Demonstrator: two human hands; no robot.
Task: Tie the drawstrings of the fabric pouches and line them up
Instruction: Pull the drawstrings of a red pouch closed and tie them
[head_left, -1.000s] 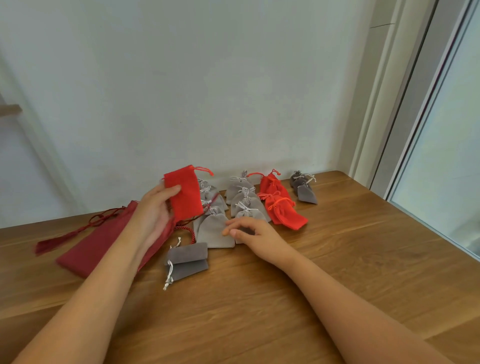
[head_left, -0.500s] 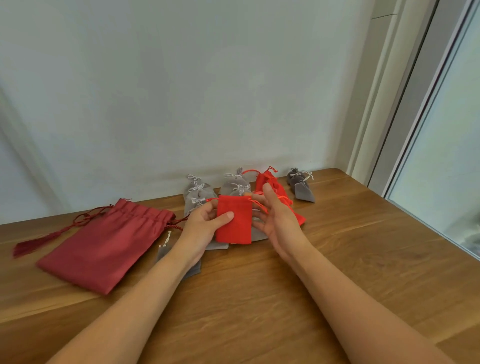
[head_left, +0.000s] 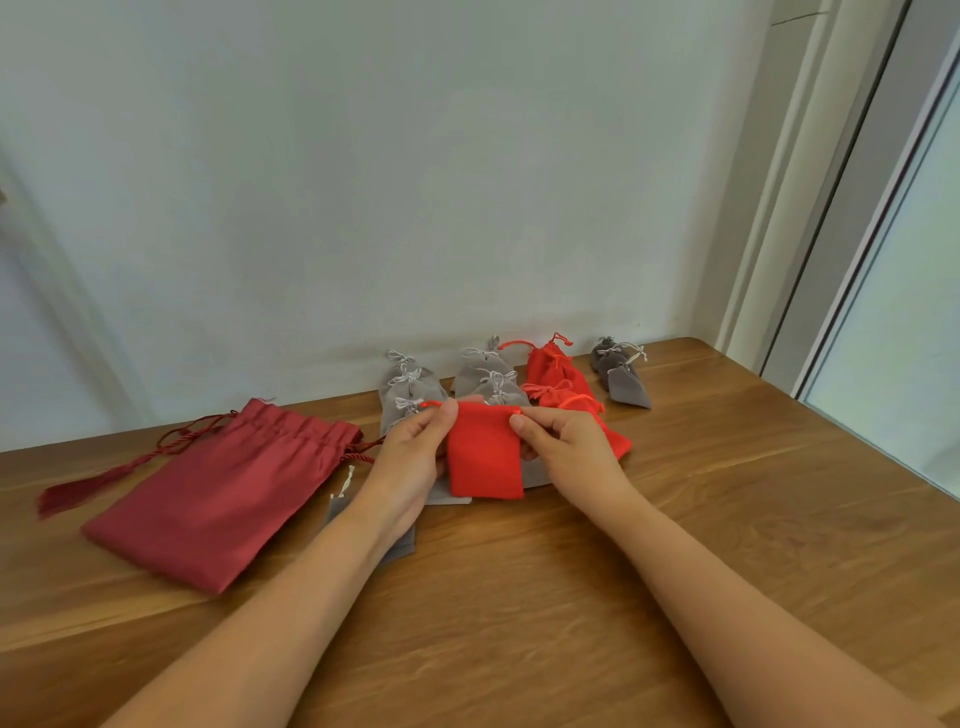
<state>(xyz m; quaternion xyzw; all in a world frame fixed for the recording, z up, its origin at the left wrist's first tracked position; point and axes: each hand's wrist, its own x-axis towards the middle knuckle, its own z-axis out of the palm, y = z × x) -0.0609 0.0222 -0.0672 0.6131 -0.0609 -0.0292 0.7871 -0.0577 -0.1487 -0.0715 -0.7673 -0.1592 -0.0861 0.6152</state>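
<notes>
Pouch (head_left: 484, 452) lengthwise toward wall (head_left: 363, 208), mouth far, corners in pinch of left hand (head_left: 410, 457), right hand (head_left: 566, 452).

— The small red pouch (head_left: 484, 452): what is it made of?
— Cloth, matt and soft-looking, like velvet, with a thin orange-red cord (head_left: 431, 404) at its mouth.
— And the grey pouches (head_left: 413, 387)?
— The same matt, napped cloth, with pale woven strings (head_left: 408, 378).
— The big dark red bag (head_left: 208, 499)?
— Smoother woven cloth with a faint sheen. Its twisted cord (head_left: 358, 457) looks silky, and the tassel (head_left: 65, 499) is loose thread.
— The table (head_left: 727, 519)?
— Wood, warm brown, grain plainly showing, with a satin gloss. The wall (head_left: 363, 182) behind is matt, painted white
</notes>
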